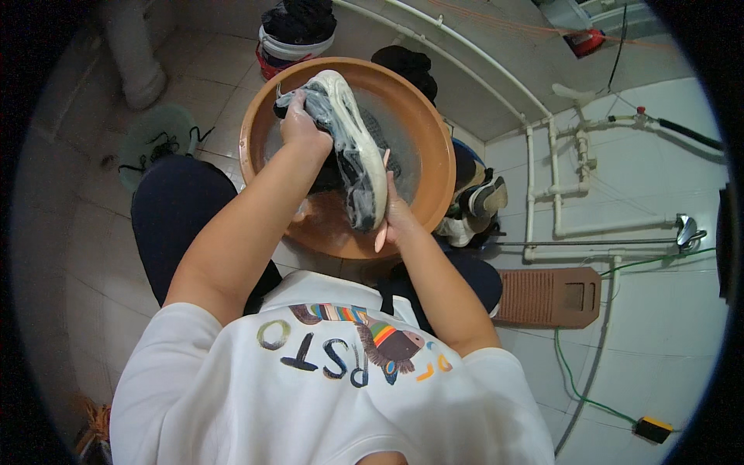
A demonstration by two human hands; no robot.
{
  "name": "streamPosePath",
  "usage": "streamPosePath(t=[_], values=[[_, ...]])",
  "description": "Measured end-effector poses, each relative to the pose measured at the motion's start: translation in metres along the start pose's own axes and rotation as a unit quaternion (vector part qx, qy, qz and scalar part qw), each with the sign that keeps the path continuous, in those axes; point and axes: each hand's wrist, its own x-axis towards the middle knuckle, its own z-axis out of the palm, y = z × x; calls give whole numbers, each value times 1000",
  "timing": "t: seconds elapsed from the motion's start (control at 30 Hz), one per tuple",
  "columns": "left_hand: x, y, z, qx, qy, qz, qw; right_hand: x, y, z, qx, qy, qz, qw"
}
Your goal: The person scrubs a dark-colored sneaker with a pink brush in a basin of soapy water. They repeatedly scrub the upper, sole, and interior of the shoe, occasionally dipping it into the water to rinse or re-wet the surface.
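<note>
Soapy shoe (354, 151) over an orange basin (439, 159)
Left fingers (296, 108) clamp it, right fingers (391, 192) a pink tool (380, 239); I'd stay low so suds drip in.

A floor of pale tiles (213, 97), crossed by thin joint lines, carries the things. A wide, round orange basin (439, 159) sits on it. Taken from the basin's centre, a white bucket (298, 50) with red below stands at eleven o'clock, its foot partly hidden. A thick white pipe (132, 50) meets the tiles toward ten, and a pale green bowl (155, 116) rests at nine. Shoes (488, 198) crowd four o'clock, their footing unclear.
</note>
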Motion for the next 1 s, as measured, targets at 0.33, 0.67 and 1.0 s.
streamPosePath(t=[0.33, 0.67, 1.0], values=[[-41, 7, -33, 288, -89, -251, 920, 41, -49, -88, -254, 138, 13, 957], [-77, 7, -76, 325, -23, -174, 929, 26, -68, -96, -483, 151, -238, 829], [-81, -6, -87, 365, -13, -140, 920, 11, -31, -11, -737, 68, -306, 599]])
